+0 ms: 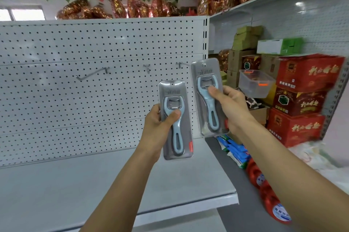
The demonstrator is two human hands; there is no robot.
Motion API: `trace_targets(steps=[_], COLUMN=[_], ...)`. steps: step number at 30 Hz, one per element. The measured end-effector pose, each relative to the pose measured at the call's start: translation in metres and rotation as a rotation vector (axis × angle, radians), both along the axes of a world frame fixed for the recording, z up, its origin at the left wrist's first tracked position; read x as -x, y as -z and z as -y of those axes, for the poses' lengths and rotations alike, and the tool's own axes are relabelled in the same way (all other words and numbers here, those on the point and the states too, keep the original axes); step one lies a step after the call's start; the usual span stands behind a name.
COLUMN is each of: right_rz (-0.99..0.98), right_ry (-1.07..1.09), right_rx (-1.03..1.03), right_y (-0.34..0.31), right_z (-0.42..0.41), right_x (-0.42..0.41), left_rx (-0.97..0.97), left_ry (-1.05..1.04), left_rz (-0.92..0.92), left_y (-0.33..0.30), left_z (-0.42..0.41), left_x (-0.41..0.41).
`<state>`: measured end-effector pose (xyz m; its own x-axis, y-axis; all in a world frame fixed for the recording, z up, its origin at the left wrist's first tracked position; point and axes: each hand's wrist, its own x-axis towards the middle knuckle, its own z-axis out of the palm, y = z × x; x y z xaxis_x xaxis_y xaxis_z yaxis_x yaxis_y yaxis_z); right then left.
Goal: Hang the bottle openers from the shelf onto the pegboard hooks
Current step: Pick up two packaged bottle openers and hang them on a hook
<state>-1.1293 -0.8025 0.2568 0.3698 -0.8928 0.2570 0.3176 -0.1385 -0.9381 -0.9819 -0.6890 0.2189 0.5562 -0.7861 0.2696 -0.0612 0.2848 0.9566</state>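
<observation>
My left hand point(160, 128) grips a packaged light-blue bottle opener point(176, 129) upright, thumb across its front. My right hand point(229, 107) holds a second packaged bottle opener point(204, 80), raised higher, with its hang hole close to the right hook point(180, 64) on the white pegboard point(75, 90). A middle hook point(148, 68) and a long left hook point(92, 74) stick out of the pegboard, both bare. The grey shelf point(94, 184) lies below my arms.
Red cartons point(302, 97) are stacked to the right, with a clear plastic tub point(255, 82) beside them. Green and brown boxes point(245, 43) sit behind. Blue packets point(234, 148) and red rolls point(264, 184) lie lower right. Foil-wrapped goods point(132, 7) line the top.
</observation>
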Motion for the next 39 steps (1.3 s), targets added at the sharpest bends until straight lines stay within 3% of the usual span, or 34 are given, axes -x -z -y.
trace_targets(steps=[23,39], right_rz=[-0.132,-0.235], right_ry=[0.019,0.045], right_rx=[-0.11,-0.101], right_y=[0.016,0.015], right_z=[0.098,0.118], right_x=[-0.072,-0.094], left_rx=[0.01,-0.03], left_ry=[-0.013,-0.037], left_rz=[0.009,0.045], left_y=[-0.005,-0.016], left_z=[0.055,0.085], left_x=[-0.037,-0.057])
